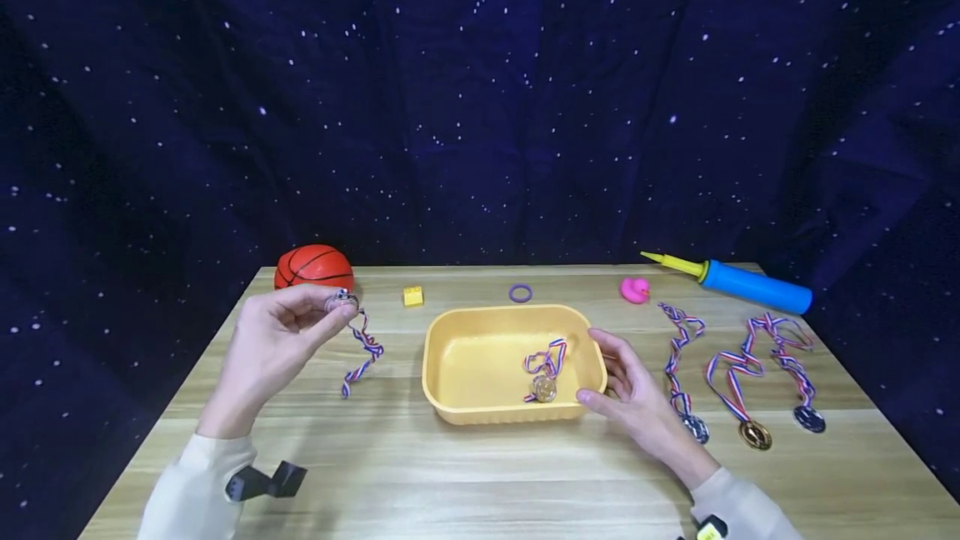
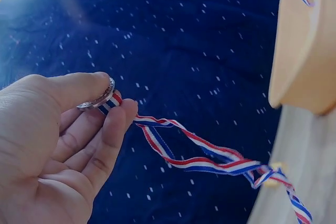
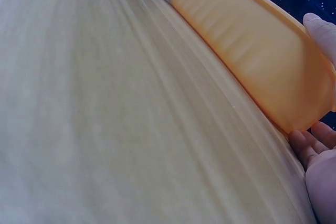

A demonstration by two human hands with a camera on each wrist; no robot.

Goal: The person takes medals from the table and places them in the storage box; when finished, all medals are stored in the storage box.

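Note:
My left hand (image 1: 272, 344) pinches a silver-rimmed medal (image 2: 100, 98) between thumb and fingers, above the left part of the table. Its red, white and blue ribbon (image 1: 365, 354) hangs down twisted; in the left wrist view the ribbon trails away to the right. A yellow plastic basin (image 1: 465, 416) stands mid-table. Inside it, toward the right, lies a gold-toned medal (image 1: 544, 389) with a bunched striped ribbon. With thumb and fingers, my right hand (image 1: 637, 398) holds the basin's right end; in the right wrist view its thumb is at the rim and its fingertips are low on the wall.
Right of the basin lie a silver medal (image 1: 695, 428), a gold medal (image 1: 755, 435) and another silver medal (image 1: 809, 418), ribbons spread behind. Along the back are a red basketball (image 1: 315, 265), yellow block (image 1: 413, 297), purple ring (image 1: 521, 293), pink duck (image 1: 634, 291) and blue pump (image 1: 757, 286).

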